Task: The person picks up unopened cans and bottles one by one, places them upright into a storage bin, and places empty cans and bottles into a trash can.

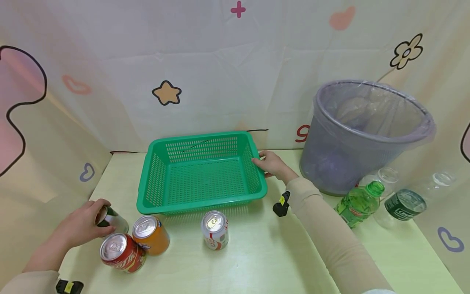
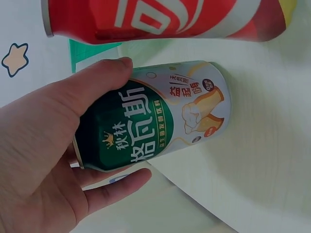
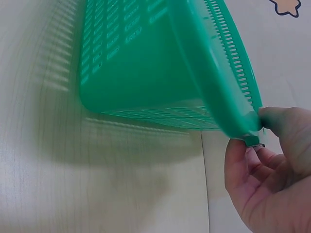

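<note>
My left hand grips the top of a green and white drink can, thumb along one side and fingers round the other. Beside it stand a red cola can and an orange soda can, with a silver-white can farther right. At the right end of the green plastic basket, my right hand pinches the rim between thumb and fingers. Nothing lies inside the basket. In the right wrist view, the basket wall fills the upper middle, above the table.
A grey-purple waste bin lined with a clear bag stands at the back right. Before it are a green plastic bottle and two clear bottles, one with a dark green label. A patterned curtain hangs behind the table.
</note>
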A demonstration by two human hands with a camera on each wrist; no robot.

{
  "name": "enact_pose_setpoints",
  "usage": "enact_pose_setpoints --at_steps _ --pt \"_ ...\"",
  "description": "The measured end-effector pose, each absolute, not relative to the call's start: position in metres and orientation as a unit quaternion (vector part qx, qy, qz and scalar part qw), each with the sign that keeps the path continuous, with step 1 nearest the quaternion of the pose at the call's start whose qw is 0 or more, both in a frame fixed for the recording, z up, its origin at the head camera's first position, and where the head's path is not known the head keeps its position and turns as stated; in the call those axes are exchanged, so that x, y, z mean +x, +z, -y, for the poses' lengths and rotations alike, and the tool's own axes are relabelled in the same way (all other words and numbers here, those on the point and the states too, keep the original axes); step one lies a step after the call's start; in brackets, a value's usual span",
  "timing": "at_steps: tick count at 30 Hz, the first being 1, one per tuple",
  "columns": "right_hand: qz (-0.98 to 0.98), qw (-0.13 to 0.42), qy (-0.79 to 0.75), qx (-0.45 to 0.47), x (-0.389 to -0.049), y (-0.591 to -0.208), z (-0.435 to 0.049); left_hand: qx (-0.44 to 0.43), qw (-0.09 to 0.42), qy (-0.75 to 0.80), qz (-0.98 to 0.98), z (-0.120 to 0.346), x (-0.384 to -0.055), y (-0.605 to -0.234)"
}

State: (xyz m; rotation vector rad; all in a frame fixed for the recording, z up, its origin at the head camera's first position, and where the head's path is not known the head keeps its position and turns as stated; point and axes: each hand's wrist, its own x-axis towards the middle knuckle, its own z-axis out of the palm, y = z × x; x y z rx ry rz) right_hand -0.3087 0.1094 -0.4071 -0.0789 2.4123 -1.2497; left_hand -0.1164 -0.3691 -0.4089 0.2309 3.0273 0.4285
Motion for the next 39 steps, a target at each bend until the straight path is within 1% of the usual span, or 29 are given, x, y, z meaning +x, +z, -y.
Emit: enact_pose_setpoints --at_steps 15,23,39 --pt "-0.852 0.230 -0.470 -0.019 -0.3091 -0.4094 -0.1097 0.075 0.050 0.139 -0.986 0.3656 -0.1177 -0.4050" --pt "-0.847 0.242 -0.474 -0.005 -0.3095 -0.4082 -0.1078 0.073 0.065 0.143 -0.985 0.3654 -0.1182 -0.4037" --pt "-0.855 0.244 -0.457 -0.007 -0.3113 -0.4079 -0.1066 0.114 0.054 0.128 -0.984 0.3657 -0.1213 -0.4005"
